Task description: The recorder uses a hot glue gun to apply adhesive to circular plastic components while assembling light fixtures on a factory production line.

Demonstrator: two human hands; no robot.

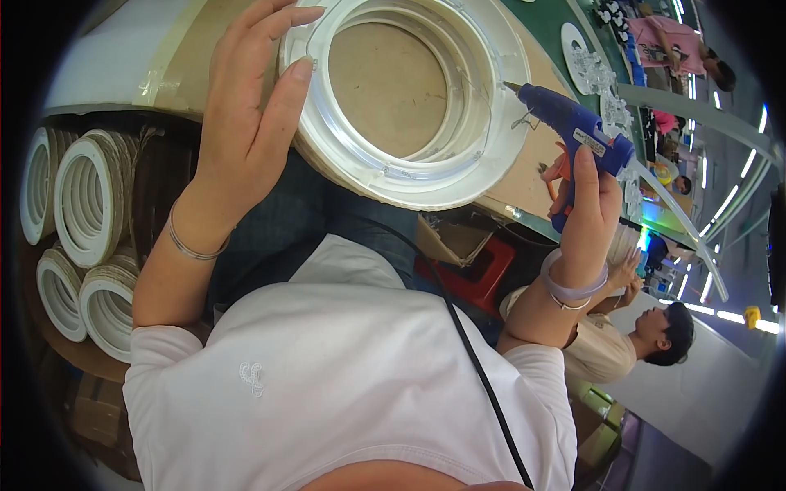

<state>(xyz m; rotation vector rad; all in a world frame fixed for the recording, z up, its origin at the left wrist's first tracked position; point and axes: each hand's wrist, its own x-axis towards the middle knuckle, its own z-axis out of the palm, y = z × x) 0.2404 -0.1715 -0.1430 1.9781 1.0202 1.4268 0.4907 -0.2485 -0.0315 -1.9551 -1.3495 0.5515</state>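
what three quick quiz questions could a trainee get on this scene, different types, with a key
1. Which of the person's hands holds the blue glue gun?
2. True or false: the gun's nozzle points away from the large white ring.
3. Where are the stacked white rings?
a) at the person's left
b) at the person's right
c) on the person's lap

Key:
1. The right hand.
2. False; it points toward the ring.
3. a

I get bright light overall; strip lights point(768, 326) glare at right, and fisheye distortion bends the black-rimmed edges.
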